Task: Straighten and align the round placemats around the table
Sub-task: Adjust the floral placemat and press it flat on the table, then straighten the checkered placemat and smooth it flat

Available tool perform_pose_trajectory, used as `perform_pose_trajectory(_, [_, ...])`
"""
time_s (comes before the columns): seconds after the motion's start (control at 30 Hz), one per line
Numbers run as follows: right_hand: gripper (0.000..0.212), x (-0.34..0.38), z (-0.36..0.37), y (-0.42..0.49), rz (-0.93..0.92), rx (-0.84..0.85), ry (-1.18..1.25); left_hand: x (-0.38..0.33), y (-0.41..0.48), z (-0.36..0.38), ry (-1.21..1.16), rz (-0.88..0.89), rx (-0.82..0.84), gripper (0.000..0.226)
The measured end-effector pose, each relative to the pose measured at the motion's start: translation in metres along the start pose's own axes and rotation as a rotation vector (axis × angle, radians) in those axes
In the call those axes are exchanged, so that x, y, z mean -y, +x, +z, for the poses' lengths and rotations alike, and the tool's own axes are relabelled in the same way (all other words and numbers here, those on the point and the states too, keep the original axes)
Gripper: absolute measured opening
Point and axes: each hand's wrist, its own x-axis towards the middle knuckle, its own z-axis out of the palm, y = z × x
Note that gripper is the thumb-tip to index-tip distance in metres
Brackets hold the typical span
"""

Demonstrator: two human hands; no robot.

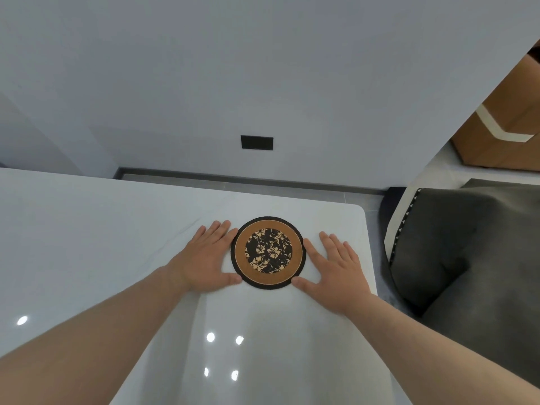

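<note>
One round placemat (268,252) lies flat on the glossy white table (102,229), near its far right corner. It has a black rim, a tan ring and a black floral centre. My left hand (206,254) lies flat on the table at the mat's left edge, fingers straight, thumb and index finger touching the rim. My right hand (336,266) lies flat at the mat's right edge the same way, its thumb and index finger against the rim. The mat sits between the two hands.
A dark grey upholstered chair (455,252) stands close to the table's right edge. A pale wall with a black outlet plate (256,142) runs behind the table. A wooden cabinet (502,124) stands at the far right.
</note>
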Motion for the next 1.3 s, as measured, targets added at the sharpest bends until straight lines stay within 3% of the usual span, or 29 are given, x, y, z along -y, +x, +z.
perform_pose_trajectory(0.23, [0.092,0.001,-0.001,-0.001,-0.027,0.016,-0.043,-0.016,-0.032,0.019,-0.091,-0.157,-0.106,0.095])
perform_pose_trajectory(0.4, [0.095,-0.002,-0.005,-0.010,-0.037,0.083,-0.032,-0.025,-0.053,0.020,-0.118,-0.202,-0.079,0.098])
perform_pose_trajectory(0.63, [0.074,0.006,-0.005,-0.049,-0.008,0.088,0.037,-0.045,-0.096,0.030,-0.204,-0.242,-0.150,0.072])
perform_pose_trajectory(0.87, [0.065,0.014,0.008,-0.102,0.004,0.093,0.065,-0.056,-0.148,0.064,-0.153,-0.250,-0.093,0.098])
perform_pose_trajectory(1.03, [0.061,0.017,0.017,-0.140,-0.002,0.119,0.120,-0.075,-0.195,0.076,-0.199,-0.246,-0.078,0.073])
perform_pose_trajectory(1.2, [0.045,0.017,0.011,-0.195,-0.017,0.044,0.306,-0.107,-0.258,0.092,-0.304,-0.219,-0.203,0.043])
perform_pose_trajectory(1.3, [0.038,0.020,0.005,-0.247,-0.022,0.071,0.289,-0.137,-0.297,0.104,-0.369,-0.238,-0.214,0.040])
